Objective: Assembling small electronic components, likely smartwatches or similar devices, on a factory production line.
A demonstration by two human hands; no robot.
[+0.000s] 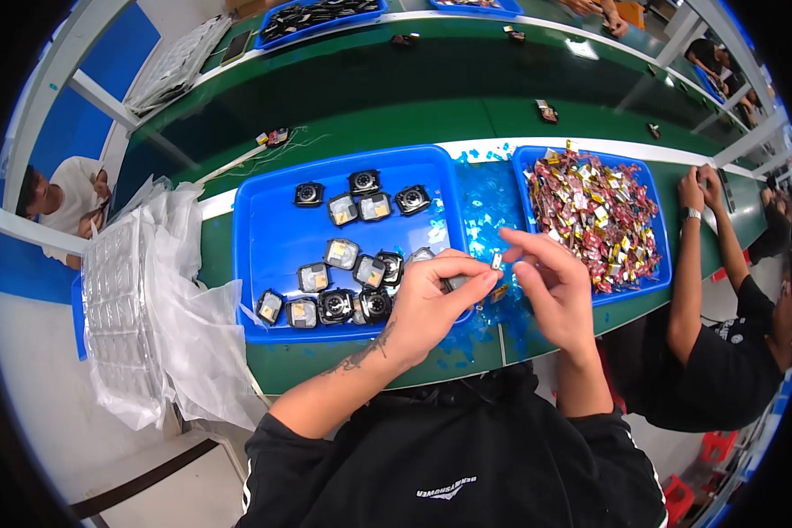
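My left hand [427,299] is closed around a dark watch body [457,282], mostly hidden by the fingers. A small white piece [496,261] shows at its fingertips; whether it is attached to the watch body I cannot tell. Close to the right of it, my right hand [554,290] has its thumb and forefinger apart, with nothing visibly held. Beneath my left hand is a blue tray [273,224] with several watch bodies [341,253], some face down showing round black backs [335,305].
A second blue tray [664,238] on the right is heaped with small red, yellow and white parts [594,220]. Blue film scraps [488,207] litter the bench between the trays. Plastic-wrapped clear trays [119,308] stand at left. A co-worker's arms [691,238] are at right.
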